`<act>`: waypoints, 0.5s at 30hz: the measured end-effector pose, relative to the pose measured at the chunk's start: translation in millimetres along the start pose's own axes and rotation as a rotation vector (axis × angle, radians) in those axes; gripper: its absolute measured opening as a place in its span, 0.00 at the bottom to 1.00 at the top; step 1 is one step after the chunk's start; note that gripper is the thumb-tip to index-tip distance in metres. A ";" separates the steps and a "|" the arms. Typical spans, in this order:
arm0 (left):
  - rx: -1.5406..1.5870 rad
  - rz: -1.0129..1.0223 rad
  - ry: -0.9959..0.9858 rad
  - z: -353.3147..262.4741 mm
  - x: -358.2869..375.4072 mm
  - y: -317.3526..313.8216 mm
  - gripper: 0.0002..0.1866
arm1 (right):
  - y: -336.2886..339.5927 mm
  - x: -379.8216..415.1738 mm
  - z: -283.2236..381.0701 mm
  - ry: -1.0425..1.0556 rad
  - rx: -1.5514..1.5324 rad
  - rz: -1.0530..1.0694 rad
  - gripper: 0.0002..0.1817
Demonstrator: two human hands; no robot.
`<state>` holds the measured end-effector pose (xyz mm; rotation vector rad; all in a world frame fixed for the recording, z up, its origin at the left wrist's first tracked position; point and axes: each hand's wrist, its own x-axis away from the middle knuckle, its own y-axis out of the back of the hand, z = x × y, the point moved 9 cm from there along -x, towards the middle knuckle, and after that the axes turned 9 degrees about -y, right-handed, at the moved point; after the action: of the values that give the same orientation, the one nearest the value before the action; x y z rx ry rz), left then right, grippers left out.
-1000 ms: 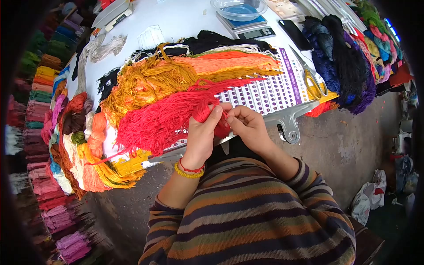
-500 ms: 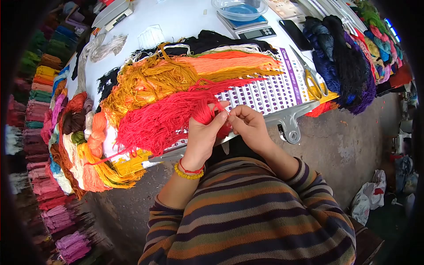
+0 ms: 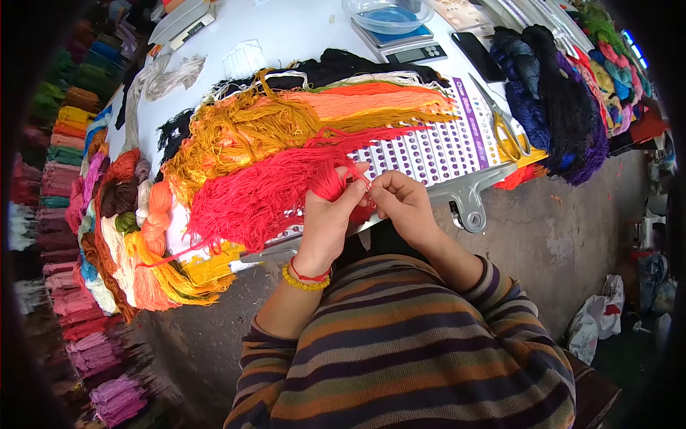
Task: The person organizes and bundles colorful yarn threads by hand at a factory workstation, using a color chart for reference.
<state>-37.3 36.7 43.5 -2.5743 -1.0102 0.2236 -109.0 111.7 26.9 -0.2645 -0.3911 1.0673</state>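
Observation:
A bundle of red thread (image 3: 327, 182) is held in my left hand (image 3: 333, 214), its fingers wrapped round the strands. Close against it on the right, my right hand (image 3: 402, 204) pinches the end of the red strands between thumb and forefinger. Beyond and left of my hands lies a large loose pile of red thread (image 3: 250, 189). Under the threads is a white card with rows of purple-rimmed holes (image 3: 421, 156), held by a metal clip (image 3: 469, 196) at the table's near edge.
Mustard thread (image 3: 243, 132) and orange thread (image 3: 364, 102) lie behind the red. Scissors (image 3: 506, 132), a phone (image 3: 477, 56) and a scale (image 3: 411, 51) bearing a plastic bowl (image 3: 388, 16) are farther right. Dark skeins (image 3: 564, 100) hang over the right edge, coloured skeins (image 3: 153, 236) over the left.
My fingertips have shifted slightly at the red strands. Both hands otherwise stay in the same place, close together.

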 end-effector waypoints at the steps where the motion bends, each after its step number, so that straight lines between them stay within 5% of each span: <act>1: 0.000 0.000 0.000 0.0 0.1 0.3 0.13 | -1.2 0.0 0.1 0.000 0.000 0.000 0.04; 15: 0.031 -0.006 0.034 2.2 0.6 0.3 0.12 | -2.7 0.4 -0.5 0.021 -0.038 0.034 0.03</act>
<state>-37.3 37.5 41.3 -2.5385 -0.9948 0.1918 -106.4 110.8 27.6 -0.3165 -0.3898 1.0900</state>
